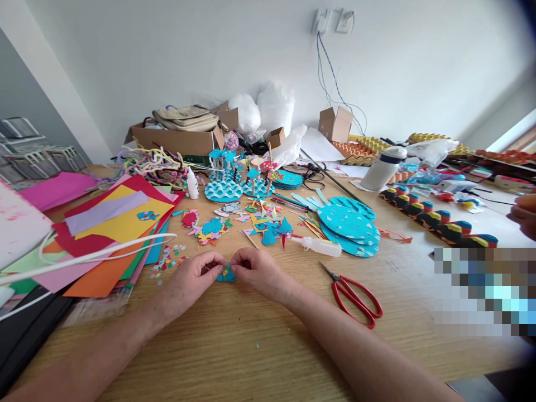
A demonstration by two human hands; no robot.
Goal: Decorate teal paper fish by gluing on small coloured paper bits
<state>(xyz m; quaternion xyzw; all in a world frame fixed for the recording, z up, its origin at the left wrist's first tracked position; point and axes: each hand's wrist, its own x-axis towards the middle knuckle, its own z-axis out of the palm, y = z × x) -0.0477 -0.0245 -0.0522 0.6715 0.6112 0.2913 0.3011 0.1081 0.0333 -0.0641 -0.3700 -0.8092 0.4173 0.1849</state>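
Note:
A small blue paper piece with a bit of yellow [226, 274] is held low over the wooden table between my two hands. My left hand [201, 273] pinches its left side, fingertips together. On the right side, my right hand [255, 271] pinches it too, thumb and fingers closed. The fingertips partly cover the piece. Just beyond my hands lie blue paper scraps [268, 230], a thin stick [251, 239] and colourful paper fish cutouts [210, 228]. Small round paper dots [170, 259] are scattered by my left hand.
Red-handled scissors [355, 298] lie right of my right forearm, behind them a glue bottle [322, 246] and blue paper discs [349, 223]. Coloured sheets [113, 223] and a white cable [104, 247] are at left. Another person's hand [523, 218] shows at the right edge.

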